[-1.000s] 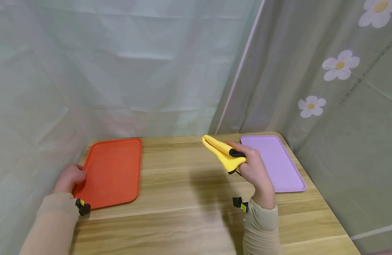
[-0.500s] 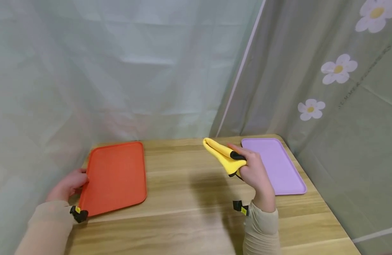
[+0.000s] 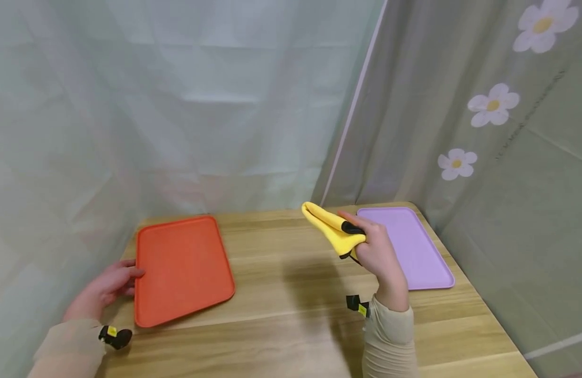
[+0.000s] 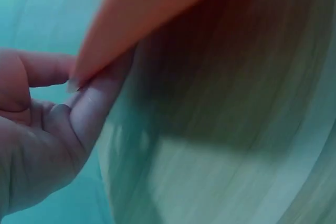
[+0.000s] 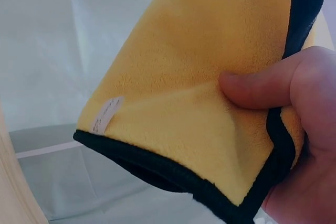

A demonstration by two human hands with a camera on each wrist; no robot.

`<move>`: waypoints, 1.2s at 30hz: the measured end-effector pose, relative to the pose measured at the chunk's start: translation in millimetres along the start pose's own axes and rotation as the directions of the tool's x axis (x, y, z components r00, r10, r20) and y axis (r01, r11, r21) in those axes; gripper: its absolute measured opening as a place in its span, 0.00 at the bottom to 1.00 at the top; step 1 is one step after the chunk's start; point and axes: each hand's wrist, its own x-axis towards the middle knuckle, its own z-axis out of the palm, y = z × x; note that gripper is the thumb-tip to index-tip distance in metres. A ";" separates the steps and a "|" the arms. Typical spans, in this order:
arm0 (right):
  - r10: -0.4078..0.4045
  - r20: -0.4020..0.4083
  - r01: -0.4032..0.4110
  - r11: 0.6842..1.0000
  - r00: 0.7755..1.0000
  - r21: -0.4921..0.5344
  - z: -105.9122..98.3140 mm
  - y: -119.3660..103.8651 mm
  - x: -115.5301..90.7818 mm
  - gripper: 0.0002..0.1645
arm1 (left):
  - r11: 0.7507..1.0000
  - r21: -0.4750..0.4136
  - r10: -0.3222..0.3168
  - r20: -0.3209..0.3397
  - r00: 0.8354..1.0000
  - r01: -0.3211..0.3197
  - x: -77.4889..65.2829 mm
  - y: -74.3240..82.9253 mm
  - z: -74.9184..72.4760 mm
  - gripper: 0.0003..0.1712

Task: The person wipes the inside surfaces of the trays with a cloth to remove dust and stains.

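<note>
My left hand pinches the left edge of a red tray, thumb on top and fingers beneath. In the left wrist view the tray's edge is tilted up off the wooden surface, with a shadow under it. My right hand grips a folded yellow cloth with black edging, held in the air over the table. The right wrist view shows the thumb pressed on the plush cloth, which has a small white label near one corner.
A purple tray lies at the table's right, partly behind the right hand. The wooden table meets pale curtains at the back and sides; white flowers are printed on the right one. A small black device sits at each wrist.
The red tray has shifted right and toward me with my left hand, turning slightly and lifting at its edge. My right hand and the cloth stay nearly still.
</note>
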 end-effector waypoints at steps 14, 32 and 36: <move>0.048 -0.028 -0.048 0.999 0.998 -0.011 0.7 -1.6 0.3 0.45 | 0.814 -0.499 0.267 -0.133 0.954 -0.297 -7.3 -5.9 50.0 0.21; 0.276 -0.254 -0.269 0.961 0.927 0.064 -5.7 -7.0 -15.1 0.35 | 0.470 -0.701 0.457 -0.326 0.828 -0.536 -29.3 44.2 120.0 0.21; 0.274 -0.301 -0.261 0.962 0.914 0.084 -3.4 -12.2 -15.6 0.36 | 0.440 -0.721 0.488 -0.309 0.816 -0.536 -24.9 61.3 137.6 0.21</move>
